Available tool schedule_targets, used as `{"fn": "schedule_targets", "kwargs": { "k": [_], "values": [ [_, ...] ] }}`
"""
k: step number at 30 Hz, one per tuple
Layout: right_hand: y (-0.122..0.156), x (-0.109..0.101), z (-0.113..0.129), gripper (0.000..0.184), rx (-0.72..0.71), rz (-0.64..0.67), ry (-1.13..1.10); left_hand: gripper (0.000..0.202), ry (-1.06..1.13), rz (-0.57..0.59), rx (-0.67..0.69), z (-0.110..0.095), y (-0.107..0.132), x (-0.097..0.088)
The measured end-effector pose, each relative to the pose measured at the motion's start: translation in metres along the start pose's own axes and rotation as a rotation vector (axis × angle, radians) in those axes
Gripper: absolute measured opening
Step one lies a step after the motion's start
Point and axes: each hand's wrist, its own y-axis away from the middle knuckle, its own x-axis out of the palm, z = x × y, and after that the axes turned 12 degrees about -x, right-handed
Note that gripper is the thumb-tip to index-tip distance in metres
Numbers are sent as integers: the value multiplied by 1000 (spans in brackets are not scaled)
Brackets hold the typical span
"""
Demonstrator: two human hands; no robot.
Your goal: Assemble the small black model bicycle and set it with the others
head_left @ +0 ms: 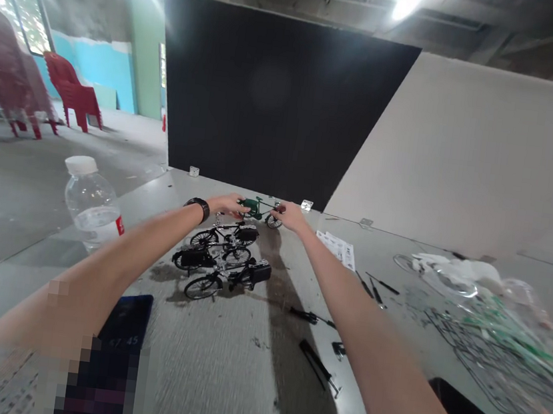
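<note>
Both arms reach far forward over the table to a small green model bicycle (pixel 258 210). My left hand (pixel 227 205), below a dark wristband, has its fingers closed on the green box end. At the other end my right hand (pixel 291 215) pinches the bicycle near the handlebar and wheel. Nearer to me several black model bicycles stand close together, among them one with a black box (pixel 230 280) at the front and another (pixel 225 234) behind. Part of something is hidden behind my left hand.
A water bottle (pixel 91 204) stands at left, with a phone (pixel 126 323) below my left forearm. To the right lie printed sheets (pixel 336 249), several screwdrivers, pliers (pixel 311 316), and a heap of plastic bags and part frames (pixel 485 353). A black-and-white panel (pixel 274 99) borders the back.
</note>
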Motion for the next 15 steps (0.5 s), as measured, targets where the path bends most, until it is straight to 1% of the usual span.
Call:
{"fn": "schedule_targets", "kwargs": {
  "k": [3, 5, 7, 9, 12, 13, 15],
  "values": [
    [-1, 0, 0, 26, -14, 17, -15, 50, -179, -83, -16, -2, 0, -2],
    [-1, -1, 1, 25, -22, 33, -23, 48, -277, -138, 0, -6, 3, -3],
    [0, -2, 2, 25, -28, 48, -24, 49, -330, -156, 19, -9, 7, -3],
    [1, -3, 3, 26, -33, 63, -18, 51, -357, -138, 15, -12, 13, -3],
    [3, -7, 5, 32, -36, 87, 7, 65, -371, -123, -22, -17, 23, -3],
    [4, -9, 5, 37, -33, 94, 21, 71, -381, -141, -40, -19, 27, -3],
    [8, -17, 4, 49, -17, 104, 64, 83, -420, -224, -80, -25, 36, -7]
  ]
}}
